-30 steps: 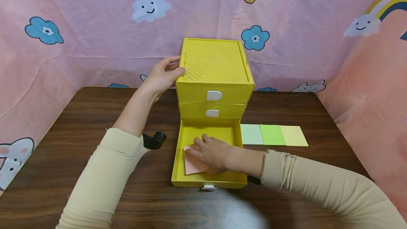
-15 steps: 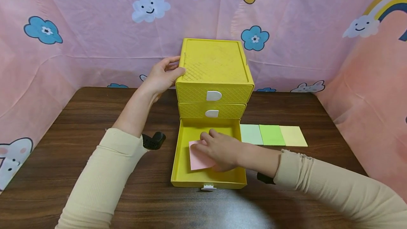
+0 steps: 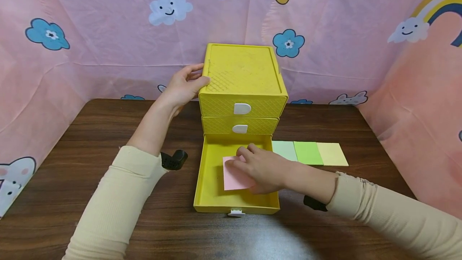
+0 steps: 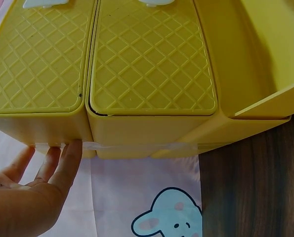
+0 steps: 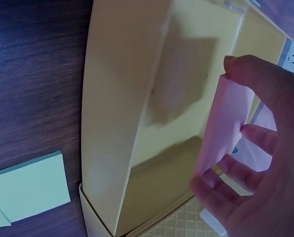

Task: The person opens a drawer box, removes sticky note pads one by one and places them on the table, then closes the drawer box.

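A yellow three-drawer cabinet (image 3: 245, 69) stands at the middle of the table, its bottom drawer (image 3: 213, 185) pulled out. My left hand (image 3: 185, 85) rests on the cabinet's upper left side, thumb over the top edge; the left wrist view shows its extended fingers (image 4: 67, 168) touching the side wall. Over the drawer, my right hand (image 3: 268, 170) pinches a pink sticky note pad (image 3: 236, 176). In the right wrist view the pad (image 5: 227, 118) is tilted between thumb and fingers, above a shadow on the drawer floor.
Right of the drawer, mint (image 3: 284, 150), green (image 3: 308, 153) and pale yellow (image 3: 332, 154) sticky note pads lie in a row. The two upper drawers (image 3: 216, 105) are closed, with white handles. A pink printed cloth (image 3: 126, 43) hangs behind and beside the table.
My right hand has lifted the pink sticky note pad and moved it rightward and slightly back within the drawer area. The left hand and cabinet have stayed in place.
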`<state>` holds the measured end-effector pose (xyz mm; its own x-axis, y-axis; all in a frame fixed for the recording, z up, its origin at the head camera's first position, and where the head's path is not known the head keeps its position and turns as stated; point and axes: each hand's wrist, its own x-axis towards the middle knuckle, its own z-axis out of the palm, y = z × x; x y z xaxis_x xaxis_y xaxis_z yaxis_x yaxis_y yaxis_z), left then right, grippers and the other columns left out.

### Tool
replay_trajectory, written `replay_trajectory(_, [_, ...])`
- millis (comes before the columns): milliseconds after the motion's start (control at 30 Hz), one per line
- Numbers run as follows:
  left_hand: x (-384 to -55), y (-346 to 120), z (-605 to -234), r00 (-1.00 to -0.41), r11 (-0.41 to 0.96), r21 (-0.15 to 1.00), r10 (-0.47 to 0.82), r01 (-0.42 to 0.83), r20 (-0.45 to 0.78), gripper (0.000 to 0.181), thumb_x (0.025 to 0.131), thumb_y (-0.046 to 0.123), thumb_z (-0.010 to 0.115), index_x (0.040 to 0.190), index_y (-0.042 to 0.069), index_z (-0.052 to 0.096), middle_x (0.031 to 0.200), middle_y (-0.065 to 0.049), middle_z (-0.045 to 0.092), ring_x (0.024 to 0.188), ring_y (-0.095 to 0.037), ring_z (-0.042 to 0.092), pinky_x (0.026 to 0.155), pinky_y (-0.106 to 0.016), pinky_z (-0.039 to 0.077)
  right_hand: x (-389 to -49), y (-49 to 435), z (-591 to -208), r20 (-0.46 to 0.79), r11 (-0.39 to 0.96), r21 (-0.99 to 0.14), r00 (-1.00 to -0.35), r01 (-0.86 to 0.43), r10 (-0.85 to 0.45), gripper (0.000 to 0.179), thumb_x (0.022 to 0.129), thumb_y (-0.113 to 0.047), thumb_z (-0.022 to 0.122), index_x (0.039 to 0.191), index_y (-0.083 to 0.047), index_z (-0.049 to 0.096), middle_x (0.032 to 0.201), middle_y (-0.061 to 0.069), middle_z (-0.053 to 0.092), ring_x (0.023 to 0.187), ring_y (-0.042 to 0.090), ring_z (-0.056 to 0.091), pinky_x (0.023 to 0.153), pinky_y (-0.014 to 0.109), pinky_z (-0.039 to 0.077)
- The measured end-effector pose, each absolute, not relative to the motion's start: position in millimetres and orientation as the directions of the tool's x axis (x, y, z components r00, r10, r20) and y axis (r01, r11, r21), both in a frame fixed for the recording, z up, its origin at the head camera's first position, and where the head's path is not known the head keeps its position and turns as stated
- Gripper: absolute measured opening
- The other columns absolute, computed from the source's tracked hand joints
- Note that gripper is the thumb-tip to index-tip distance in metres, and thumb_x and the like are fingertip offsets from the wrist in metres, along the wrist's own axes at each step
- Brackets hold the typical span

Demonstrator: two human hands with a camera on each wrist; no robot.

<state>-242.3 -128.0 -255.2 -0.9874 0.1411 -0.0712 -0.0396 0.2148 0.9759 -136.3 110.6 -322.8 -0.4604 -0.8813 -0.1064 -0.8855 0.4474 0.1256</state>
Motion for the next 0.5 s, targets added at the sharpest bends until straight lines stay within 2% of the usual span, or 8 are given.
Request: replay_trajectory(500, [-244.3,-126.9,-255.8,-0.988,0.208,0.977,0.134,-0.048,-0.077,0.059,0.091,0.023,0.055,0.145,0.02,0.03,0.145,-0.006,0.034,0.122,-0.021,0.046,0.095,-0.038,0.045,-133.5,133.8,-317.2,0.02,0.456,0.093,-0.456,-0.885,-0.89,0.074,0.067,-0.041,0.077,0.129,-0.013,0.047,0.112,0.011,0.05,0.095,0.027,0.048,0.076,0.033,0.048])
